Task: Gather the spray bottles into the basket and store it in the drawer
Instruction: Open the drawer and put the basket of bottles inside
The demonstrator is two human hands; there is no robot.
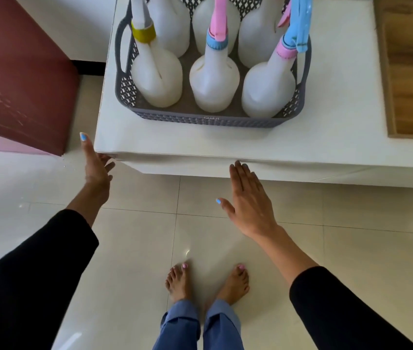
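A grey perforated basket point(208, 121) stands on the white cabinet top point(175, 140) and holds several white spray bottles upright. In its front row are a yellow-collared bottle point(157, 77), a blue-collared bottle with a pink trigger point(214, 82) and a pink-collared bottle with a blue trigger point(268, 89). My left hand point(95, 165) is at the cabinet's front left corner, fingers spread and touching the edge, holding nothing. My right hand point(248, 203) hovers flat and open just below the cabinet's front edge. No drawer front can be made out from this angle.
A dark red panel point(21, 79) stands on the left beside the cabinet. A wooden board point(412, 72) lies on the cabinet top at the right. Glossy tiled floor point(351, 248) spreads below, with my bare feet point(208, 284) close to the cabinet.
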